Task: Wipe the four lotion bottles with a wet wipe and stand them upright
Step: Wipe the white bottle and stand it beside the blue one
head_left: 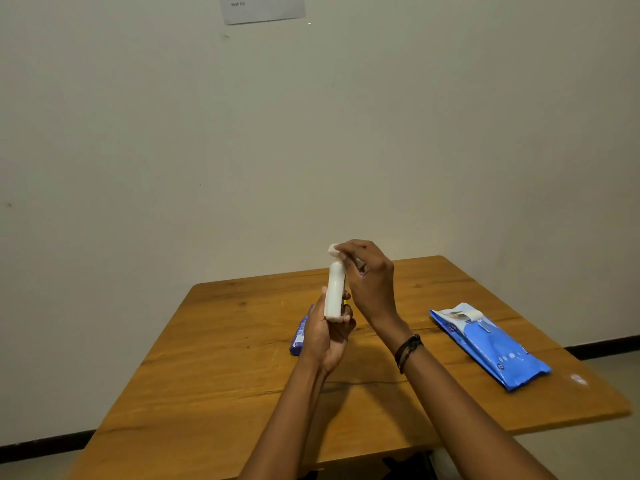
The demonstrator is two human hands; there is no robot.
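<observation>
The wooden counter [214, 368] filled the lower frame. At right on it lay a blue wipes pack [491, 344], its print too small to read. On the paper note [263, 8] at the top edge I made out only "Dispose of the" and "trash bin". My left hand [327, 336], fingers curled, gripped the base of a plain white lotion bottle [335, 292] upright above the counter at centre. My right hand [370, 275] pinched a wet wipe [333, 249] against its top. A purple bottle [299, 336] lay behind my left hand, label illegible.
</observation>
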